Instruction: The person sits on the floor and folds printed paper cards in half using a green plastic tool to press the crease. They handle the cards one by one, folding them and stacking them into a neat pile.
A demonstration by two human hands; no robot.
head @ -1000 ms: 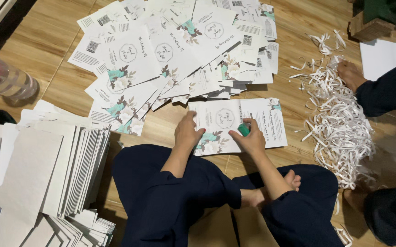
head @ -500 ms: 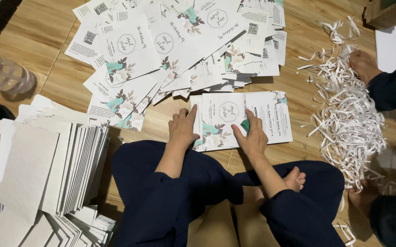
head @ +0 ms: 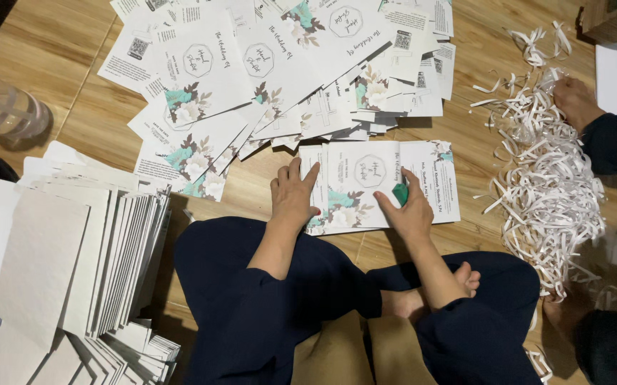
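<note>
I sit cross-legged on a wooden floor. A white floral card (head: pixel 365 178) lies flat in front of my knees. My left hand (head: pixel 292 194) presses flat on the card's left edge, fingers together. My right hand (head: pixel 408 210) rests on the card's middle and holds a small green object (head: pixel 400 194) between thumb and fingers. A big loose pile of similar floral cards (head: pixel 273 71) spreads just beyond the card.
Stacks of white sheets (head: pixel 66 271) fill the left side. A clear bottle with a pink cap (head: pixel 2 107) lies at far left. White paper strips (head: pixel 547 178) heap at right, where another person's hand (head: pixel 576 100) and dark sleeve reach in.
The view has shifted down slightly. My right hand with the green object has slid a little down and right across the card. My left hand stays pressed on the left edge.
</note>
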